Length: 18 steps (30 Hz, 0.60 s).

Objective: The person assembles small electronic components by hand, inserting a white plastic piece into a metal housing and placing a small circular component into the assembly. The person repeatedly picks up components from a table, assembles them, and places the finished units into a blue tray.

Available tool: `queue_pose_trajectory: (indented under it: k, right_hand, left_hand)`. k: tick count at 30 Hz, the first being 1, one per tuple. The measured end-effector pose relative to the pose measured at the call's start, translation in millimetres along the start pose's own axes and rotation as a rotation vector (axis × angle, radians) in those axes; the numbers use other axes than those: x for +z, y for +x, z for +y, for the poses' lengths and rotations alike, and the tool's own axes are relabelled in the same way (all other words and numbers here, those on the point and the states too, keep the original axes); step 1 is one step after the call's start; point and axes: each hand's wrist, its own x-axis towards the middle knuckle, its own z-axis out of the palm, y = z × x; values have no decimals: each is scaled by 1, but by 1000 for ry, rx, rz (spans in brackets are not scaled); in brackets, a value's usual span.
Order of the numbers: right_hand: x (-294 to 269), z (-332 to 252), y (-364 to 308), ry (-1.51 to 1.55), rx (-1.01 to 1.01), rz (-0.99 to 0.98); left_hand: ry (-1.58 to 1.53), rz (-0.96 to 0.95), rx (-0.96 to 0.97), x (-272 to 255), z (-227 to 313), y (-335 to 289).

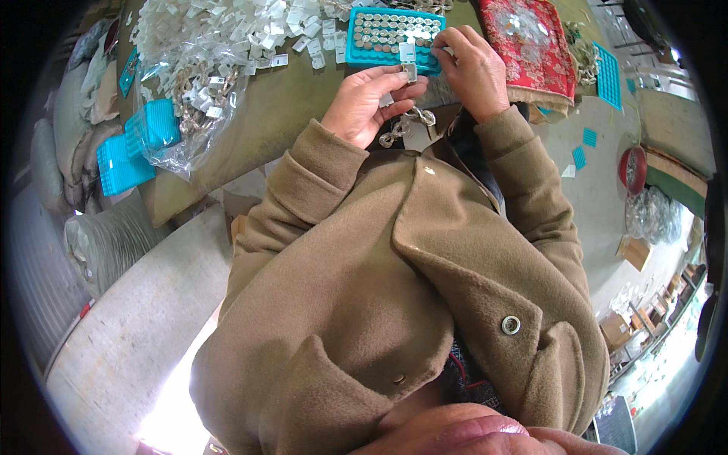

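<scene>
Left hand (377, 100), fingers clamped on small white plastic case (410, 72) — right hand (474, 72), finger closure unclear, at right edge of turquoise plastic tray (371, 58) — olive tabletop (284, 102) extending leftward.

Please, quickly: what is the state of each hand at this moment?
Left hand: closed on a small pale plastic case.
Right hand: bent near the right end of the blue tray; whether it grips anything cannot be told.
</scene>
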Motion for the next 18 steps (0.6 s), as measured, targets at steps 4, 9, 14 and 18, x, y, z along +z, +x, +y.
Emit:
queue_pose_trajectory:
  k: [4, 9, 14, 18]
  right_hand:
    - [0, 0, 2, 78, -14, 21]
    - [5, 1, 2, 159, -20, 13]
    - [2, 3, 5, 72, -105, -26]
    - [-10, -9, 11, 180, -65, -78]
  left_hand:
    - [11, 23, 19, 2, 2, 2]
    - [26, 28, 26, 2, 3, 4]
    - [22, 38, 56, 0, 5, 4]
    - [21, 47, 88, 1, 5, 1]
